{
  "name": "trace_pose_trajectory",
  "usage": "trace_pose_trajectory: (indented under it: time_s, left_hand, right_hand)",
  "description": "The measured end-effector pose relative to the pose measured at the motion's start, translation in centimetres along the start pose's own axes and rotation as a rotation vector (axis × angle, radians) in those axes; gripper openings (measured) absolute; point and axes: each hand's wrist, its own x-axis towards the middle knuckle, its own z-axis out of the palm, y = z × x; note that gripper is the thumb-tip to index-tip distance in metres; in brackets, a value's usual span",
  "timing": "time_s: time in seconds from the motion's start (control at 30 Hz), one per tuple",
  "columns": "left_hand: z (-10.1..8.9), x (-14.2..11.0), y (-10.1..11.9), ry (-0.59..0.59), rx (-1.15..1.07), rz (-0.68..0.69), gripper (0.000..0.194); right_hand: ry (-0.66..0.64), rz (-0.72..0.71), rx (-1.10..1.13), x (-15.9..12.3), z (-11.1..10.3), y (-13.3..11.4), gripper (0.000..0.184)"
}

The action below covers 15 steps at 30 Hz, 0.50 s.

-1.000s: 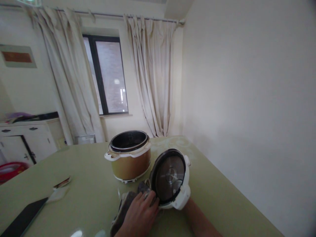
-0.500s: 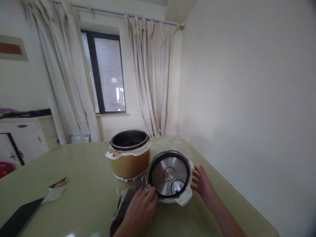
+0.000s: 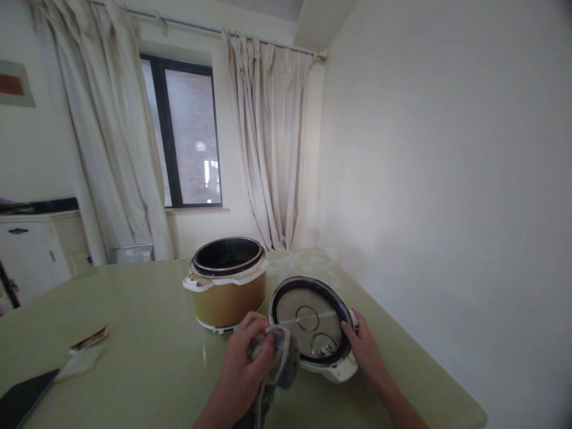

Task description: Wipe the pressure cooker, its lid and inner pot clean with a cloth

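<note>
A bunched grey cloth [image 3: 286, 357] is gripped in my left hand [image 3: 248, 357], its end hanging down toward the table. My right hand [image 3: 364, 345] holds the right rim of a pressure cooker lid [image 3: 292, 328], thumb over the edge and fingers behind. The lid's metal inner side, with a black seal ring and a small round valve part, faces me. It is tilted, and whether its lower edge rests on the table I cannot tell. Behind my left hand stands the gold and white cooker body [image 3: 227, 298], uncovered, with a dark inner pot [image 3: 230, 255] in it.
The pale green table [image 3: 147, 339] runs along the white wall [image 3: 447, 179] at right. A dark flat object [image 3: 27, 393] and a small brown-and-white item [image 3: 89, 342] lie at left. A white cabinet [image 3: 36, 250], curtains [image 3: 277, 149] and a window [image 3: 192, 131] are beyond.
My right hand has closed on the lid's right edge. My left hand has lifted the cloth from the table and bunched it in front of the lid. The view has shifted slightly right.
</note>
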Motion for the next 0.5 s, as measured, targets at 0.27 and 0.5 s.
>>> trace_pose_trajectory:
  time_s: [0.27, 0.5]
  left_hand:
    - [4.2, 6.0, 2.5, 0.418, -0.496, -0.207, 0.047]
    - [8.0, 7.9, -0.7, -0.052, -0.486, -0.177, 0.047]
  right_hand:
    - [-0.055, -0.353, 0.072, -2.7, -0.4, -7.4, 0.076]
    - [-0.226, -0.583, 0.126, -1.0, 0.9, -15.7, 0.076]
